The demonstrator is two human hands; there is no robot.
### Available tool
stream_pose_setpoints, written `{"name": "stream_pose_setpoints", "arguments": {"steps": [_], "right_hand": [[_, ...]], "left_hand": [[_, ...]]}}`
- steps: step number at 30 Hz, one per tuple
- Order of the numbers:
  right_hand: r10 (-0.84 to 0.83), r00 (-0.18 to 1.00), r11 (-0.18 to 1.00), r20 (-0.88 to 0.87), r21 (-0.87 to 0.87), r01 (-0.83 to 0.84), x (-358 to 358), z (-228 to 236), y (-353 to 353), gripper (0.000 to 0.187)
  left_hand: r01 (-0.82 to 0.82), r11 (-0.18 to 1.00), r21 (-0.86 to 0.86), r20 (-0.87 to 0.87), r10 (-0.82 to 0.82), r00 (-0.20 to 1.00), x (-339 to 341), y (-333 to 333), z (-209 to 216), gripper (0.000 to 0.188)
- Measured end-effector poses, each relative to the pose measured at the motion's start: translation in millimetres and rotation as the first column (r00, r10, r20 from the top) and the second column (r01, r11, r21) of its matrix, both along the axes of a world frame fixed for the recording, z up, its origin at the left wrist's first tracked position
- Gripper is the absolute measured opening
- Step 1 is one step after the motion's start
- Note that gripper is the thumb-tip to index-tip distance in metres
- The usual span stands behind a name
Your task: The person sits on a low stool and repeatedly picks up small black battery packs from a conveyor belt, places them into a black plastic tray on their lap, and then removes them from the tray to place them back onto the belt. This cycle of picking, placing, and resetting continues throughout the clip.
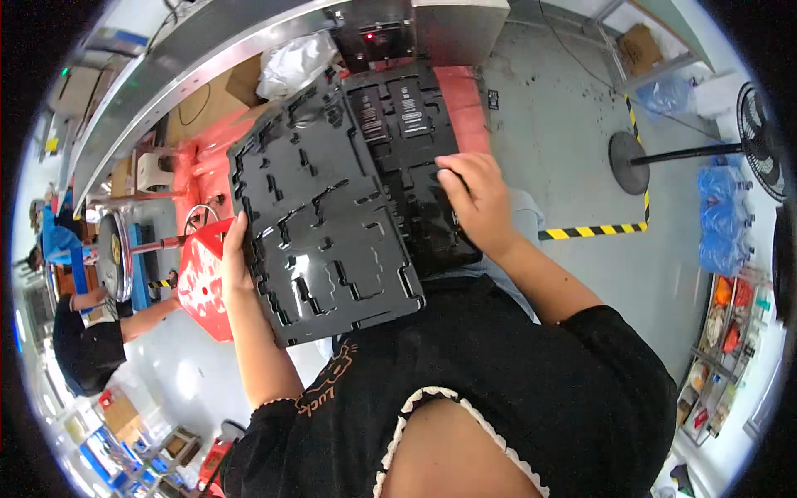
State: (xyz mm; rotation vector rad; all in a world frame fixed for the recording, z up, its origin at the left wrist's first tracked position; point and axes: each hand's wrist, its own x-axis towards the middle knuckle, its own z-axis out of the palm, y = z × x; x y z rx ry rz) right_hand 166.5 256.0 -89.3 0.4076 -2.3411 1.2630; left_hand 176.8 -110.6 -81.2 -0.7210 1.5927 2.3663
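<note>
My left hand (pixel 236 253) grips the left edge of a large black moulded plastic tray (pixel 332 236). This tray is tilted and partly covers a second black tray (pixel 436 236) beneath it. Flat black pieces (pixel 408 108) with pale printing sit in the far part of the lower tray. Over that tray's right edge is my right hand (pixel 481 203), its fingers curled and the thumb close to the index finger. Whatever those fingers may hold is too small or hidden to make out.
Ahead runs a metal machine frame (pixel 207 46), with a white plastic bag (pixel 296 65) and red sheeting (pixel 466 108) near it. A red stool (pixel 203 282) stands left. Another person (pixel 87 344) is farther left. To the right are a standing fan (pixel 631 162) and blue water bottles (pixel 721 220).
</note>
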Motion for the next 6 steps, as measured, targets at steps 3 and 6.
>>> {"name": "stream_pose_setpoints", "arguments": {"steps": [3, 6], "right_hand": [[-0.054, 0.999, 0.998, -0.007, -0.038, 0.054, -22, -6, -1, 0.015], [-0.191, 0.973, 0.977, 0.126, -0.068, 0.200, -35, -12, 21, 0.018]], "left_hand": [[0.048, 0.965, -0.257, -0.037, -0.059, 0.998, -45, 36, 7, 0.035], [0.151, 0.803, -0.576, -0.029, -0.205, 0.978, -83, 55, 6, 0.042]]}}
